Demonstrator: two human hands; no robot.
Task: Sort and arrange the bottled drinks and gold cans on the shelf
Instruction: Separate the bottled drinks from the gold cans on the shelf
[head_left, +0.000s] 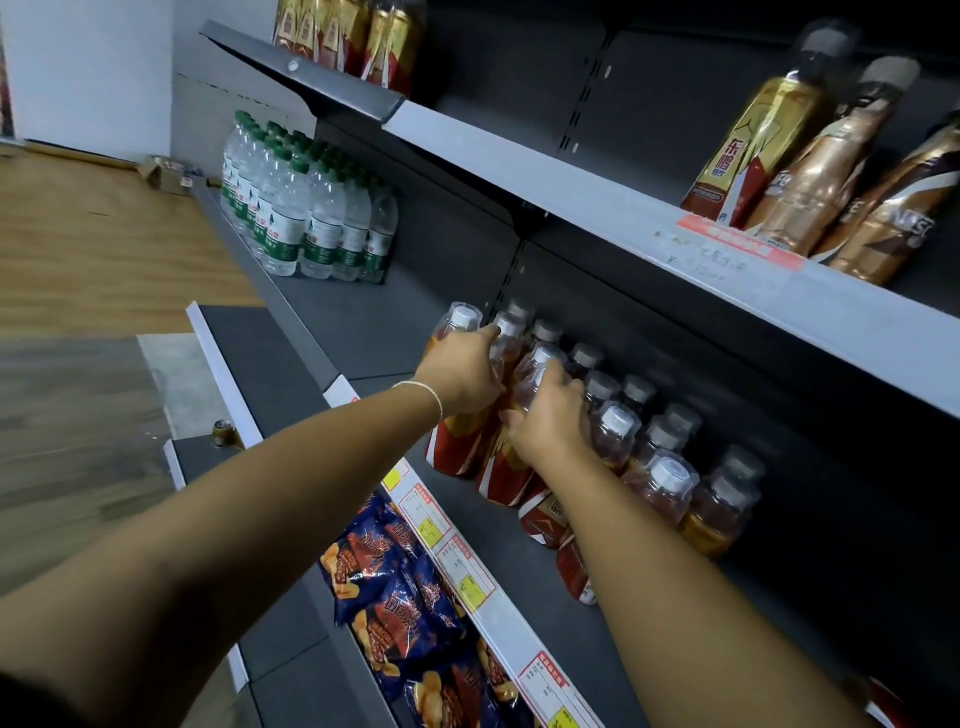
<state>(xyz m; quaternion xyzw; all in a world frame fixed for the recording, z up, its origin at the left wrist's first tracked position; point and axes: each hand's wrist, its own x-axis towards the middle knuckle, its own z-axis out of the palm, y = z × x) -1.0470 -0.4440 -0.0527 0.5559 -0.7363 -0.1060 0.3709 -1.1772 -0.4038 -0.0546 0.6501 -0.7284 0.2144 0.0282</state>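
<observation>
On the middle shelf the bottled drinks stand upright in rows near the back wall, caps up, long axis vertical. The left grip curls round the end bottle. The right grip holds the next bottle. Bare shelf lies to their left and toward the front edge.
</observation>
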